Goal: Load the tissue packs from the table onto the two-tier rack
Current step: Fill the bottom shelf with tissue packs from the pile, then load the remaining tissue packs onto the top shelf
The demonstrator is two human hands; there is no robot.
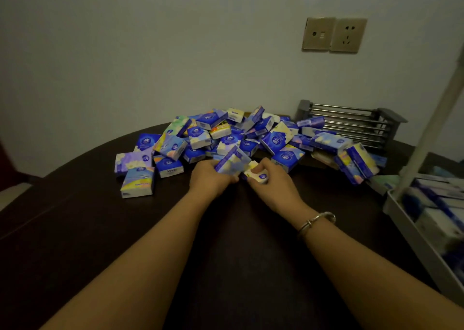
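Note:
A heap of small blue, purple and yellow tissue packs [241, 136] lies across the far side of the dark table [100, 229]. At the heap's near edge my left hand [209, 179] grips a purple pack [232, 162], tilted up. Right beside it my right hand [270, 181] is closed on a white-and-yellow pack [254, 172]. The two packs touch. The white rack [401, 219] stands at the right edge, its tray holding several packs [439, 204]; only one tier shows.
A grey rack with metal rods [351, 124] sits behind the heap against the wall. A white upright post [431, 129] of the white rack rises at the right. Wall sockets [334, 34] are above. A bracelet [316, 223] is on my right wrist.

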